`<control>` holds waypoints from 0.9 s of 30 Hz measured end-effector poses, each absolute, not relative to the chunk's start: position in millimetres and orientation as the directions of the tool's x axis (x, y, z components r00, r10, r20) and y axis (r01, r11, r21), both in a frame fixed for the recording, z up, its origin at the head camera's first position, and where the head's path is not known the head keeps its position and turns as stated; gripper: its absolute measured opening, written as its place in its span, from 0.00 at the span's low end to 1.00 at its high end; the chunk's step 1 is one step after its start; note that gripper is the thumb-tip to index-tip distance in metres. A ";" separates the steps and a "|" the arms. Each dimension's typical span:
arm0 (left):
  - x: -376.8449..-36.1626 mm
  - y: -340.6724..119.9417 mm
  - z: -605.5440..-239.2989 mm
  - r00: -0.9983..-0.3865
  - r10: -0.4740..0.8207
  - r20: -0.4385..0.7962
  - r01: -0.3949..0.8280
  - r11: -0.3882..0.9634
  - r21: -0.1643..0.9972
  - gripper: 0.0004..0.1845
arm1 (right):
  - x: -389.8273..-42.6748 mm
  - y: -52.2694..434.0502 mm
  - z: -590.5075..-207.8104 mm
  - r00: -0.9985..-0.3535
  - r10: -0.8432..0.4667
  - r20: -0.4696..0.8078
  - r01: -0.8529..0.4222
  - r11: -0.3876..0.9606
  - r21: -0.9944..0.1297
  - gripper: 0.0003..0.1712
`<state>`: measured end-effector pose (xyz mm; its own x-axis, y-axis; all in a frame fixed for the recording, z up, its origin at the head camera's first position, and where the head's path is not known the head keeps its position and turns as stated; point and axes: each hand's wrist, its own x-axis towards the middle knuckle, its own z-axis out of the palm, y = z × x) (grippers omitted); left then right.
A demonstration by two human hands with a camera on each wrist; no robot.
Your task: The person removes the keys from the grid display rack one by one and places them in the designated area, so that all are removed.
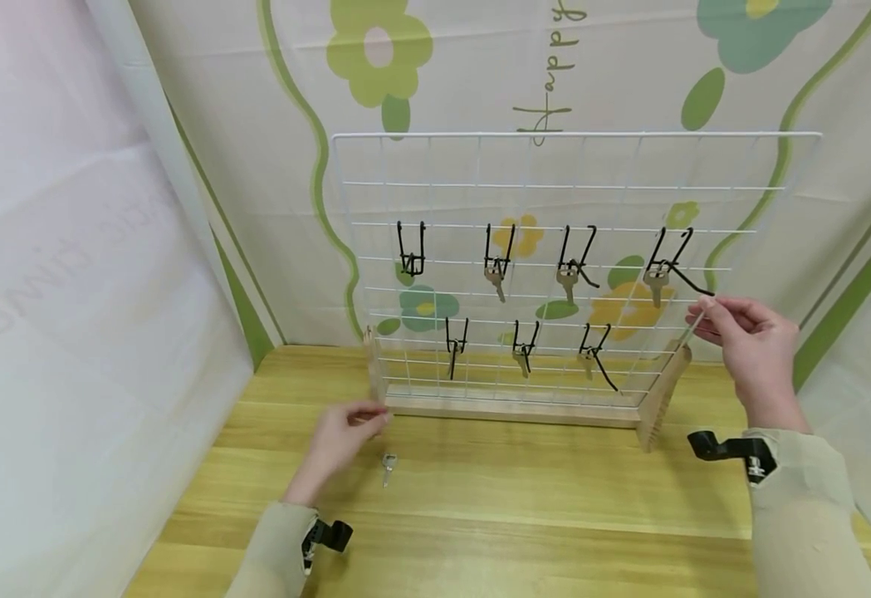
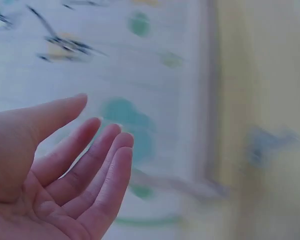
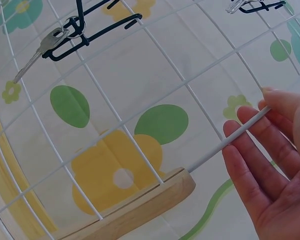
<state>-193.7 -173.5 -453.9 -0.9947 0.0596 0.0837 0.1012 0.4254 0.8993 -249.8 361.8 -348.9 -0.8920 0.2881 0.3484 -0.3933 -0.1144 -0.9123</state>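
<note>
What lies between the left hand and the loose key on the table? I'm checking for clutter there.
Only bare tabletop: in the head view the left hand hovers just beside the loose key, nothing between.

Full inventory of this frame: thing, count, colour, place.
White wire grid panel: one, white, upright in its stand at the back of the table.
Light wooden stand: one, under the grid.
Black wire hooks: seven, black, four upper, three lower.
Hanging metal keys: at least three, brass to silver, on upper hooks.
Loose silver key: one, on the table.
Yellow wooden table: one.
Floral backdrop cloth: one, behind.
Left hand: open, near the loose key.
Right hand: fingers on the grid's right edge.
</note>
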 end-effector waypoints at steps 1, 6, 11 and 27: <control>-192.8 -170.1 -442.6 -0.992 0.065 0.108 0.125 0.409 0.904 0.11 | -249.5 362.2 -349.2 -0.891 0.288 0.351 -0.397 -0.117 -0.911 0.15; -189.0 -144.8 -388.6 -0.970 0.083 0.230 0.244 0.346 0.906 0.17 | -248.6 364.7 -350.1 -0.883 0.290 0.370 -0.419 -0.130 -0.899 0.15; -193.2 -109.9 -351.6 -0.928 0.116 0.353 0.370 0.219 0.903 0.17 | -248.6 365.1 -349.4 -0.883 0.291 0.369 -0.419 -0.134 -0.898 0.16; -240.9 -47.1 -298.2 -0.844 0.050 0.533 0.536 0.094 0.839 0.18 | -250.9 365.0 -351.3 -0.885 0.259 0.387 -0.425 -0.111 -0.898 0.14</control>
